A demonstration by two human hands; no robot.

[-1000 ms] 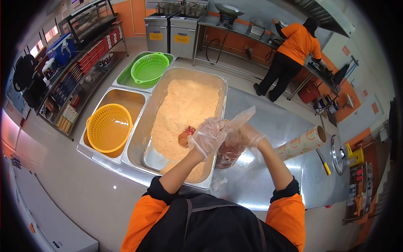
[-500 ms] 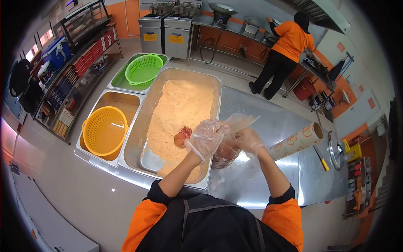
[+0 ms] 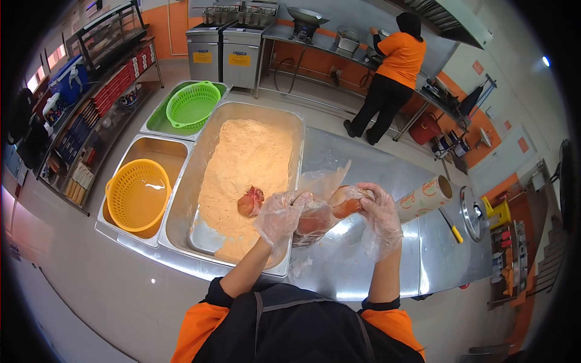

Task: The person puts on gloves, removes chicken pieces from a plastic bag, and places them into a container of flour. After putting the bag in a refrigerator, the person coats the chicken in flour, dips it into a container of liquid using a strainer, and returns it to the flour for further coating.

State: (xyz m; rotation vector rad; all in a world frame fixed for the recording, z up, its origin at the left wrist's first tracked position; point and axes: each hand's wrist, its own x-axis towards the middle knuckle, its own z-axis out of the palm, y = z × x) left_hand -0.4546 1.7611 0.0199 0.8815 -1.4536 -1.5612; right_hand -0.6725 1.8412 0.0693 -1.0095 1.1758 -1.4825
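Both my hands wear clear plastic gloves. My right hand grips a reddish-brown piece of raw meat, apparently chicken, at the mouth of a clear plastic bag. With closed fingers, my left hand holds the bag's left side, over the edge of the metal pan. More meat shows through the bag, which rests on the steel table. Left of my left hand, another piece of raw meat lies on orange-tinted flour in the deep metal pan.
Left of the pan are a yellow basket and a green basket in metal pans. A printed paper roll, a yellow-handled knife and a lid lie right on the table. A person stands at the back counter.
My right hand has drawn a meat piece up to the bag's mouth, where it now shows plainly. My left hand still holds the bag. The view has shifted slightly.
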